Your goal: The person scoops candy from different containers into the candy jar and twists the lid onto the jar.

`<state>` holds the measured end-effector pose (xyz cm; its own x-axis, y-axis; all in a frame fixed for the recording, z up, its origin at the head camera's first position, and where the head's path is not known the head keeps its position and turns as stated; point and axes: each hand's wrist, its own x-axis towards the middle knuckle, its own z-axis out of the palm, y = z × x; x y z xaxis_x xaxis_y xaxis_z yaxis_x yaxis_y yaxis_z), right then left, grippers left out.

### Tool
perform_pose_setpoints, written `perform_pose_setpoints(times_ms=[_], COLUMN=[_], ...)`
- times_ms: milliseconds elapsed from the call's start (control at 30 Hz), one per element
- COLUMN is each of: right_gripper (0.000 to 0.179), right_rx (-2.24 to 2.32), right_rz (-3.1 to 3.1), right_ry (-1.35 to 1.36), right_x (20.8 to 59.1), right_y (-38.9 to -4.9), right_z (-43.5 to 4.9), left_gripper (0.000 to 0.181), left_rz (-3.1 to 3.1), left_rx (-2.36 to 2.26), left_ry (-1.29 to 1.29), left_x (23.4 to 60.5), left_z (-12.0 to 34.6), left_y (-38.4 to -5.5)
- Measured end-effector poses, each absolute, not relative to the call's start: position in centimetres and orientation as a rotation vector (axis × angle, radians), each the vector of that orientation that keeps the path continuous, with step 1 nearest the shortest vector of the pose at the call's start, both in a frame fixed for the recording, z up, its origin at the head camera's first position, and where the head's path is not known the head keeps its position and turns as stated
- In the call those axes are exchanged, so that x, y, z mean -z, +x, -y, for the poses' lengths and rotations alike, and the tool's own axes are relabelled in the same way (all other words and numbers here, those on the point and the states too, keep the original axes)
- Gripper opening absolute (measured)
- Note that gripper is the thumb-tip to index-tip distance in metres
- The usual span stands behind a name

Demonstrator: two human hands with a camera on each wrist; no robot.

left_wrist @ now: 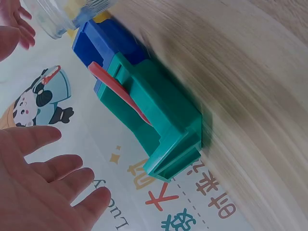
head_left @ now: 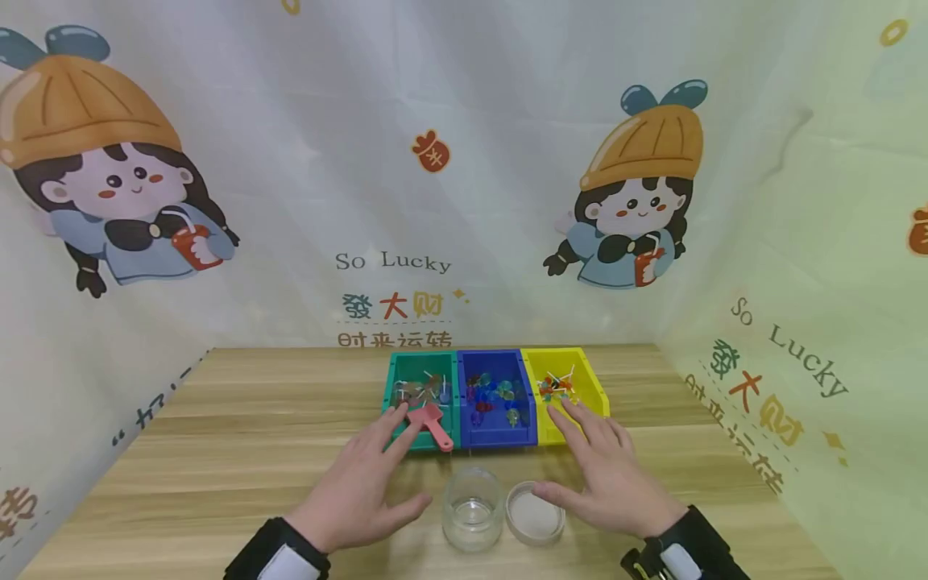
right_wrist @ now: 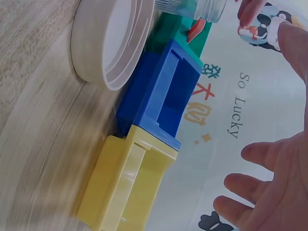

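Note:
My left hand (head_left: 362, 483) hovers with spread fingers in front of the green bin (head_left: 391, 395) and holds nothing. On that bin's front edge leans a pink scoop (head_left: 433, 425), its handle sticking out towards me. My right hand (head_left: 612, 475), also spread and holding nothing, is before the yellow bin (head_left: 590, 395). Between the hands stands a clear glass jar (head_left: 473, 515), upright and without its lid. Beside it a white round lid (head_left: 535, 515) lies with its inner side up, partly overlapped by my right thumb in the head view.
The blue bin (head_left: 496, 435) sits joined between the green and yellow ones. All three hold small pieces: white-stemmed ones (head_left: 428, 391) in the green, shiny coloured beads (head_left: 500, 391) in the blue, orange and white bits (head_left: 557, 385) in the yellow. A printed curtain (head_left: 507, 242) stands behind the wooden table (head_left: 275, 403).

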<state>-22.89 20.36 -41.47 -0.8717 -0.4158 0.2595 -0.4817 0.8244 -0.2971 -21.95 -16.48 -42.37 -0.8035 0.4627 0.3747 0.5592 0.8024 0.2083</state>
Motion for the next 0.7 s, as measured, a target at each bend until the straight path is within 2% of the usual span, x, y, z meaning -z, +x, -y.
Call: perform_pose_setpoints(times_ms=[333,700], right_gripper=[0.097,0.088], right_rx=[-0.539,-0.626], right_rz=[2.84,2.893], right_ry=[0.666,0.607], right_x=[40.8,38.9], right_y=[-22.8,-23.9], right_z=[-20.0,-18.2], left_gripper=[0.089,0.075], left_rz=[2.653,2.719], left_rx=[0.514,0.871], left_ry=[-0.714,-0.409], left_x=[42.1,41.5], left_z=[17.1,18.4], left_y=[-22.1,-23.3])
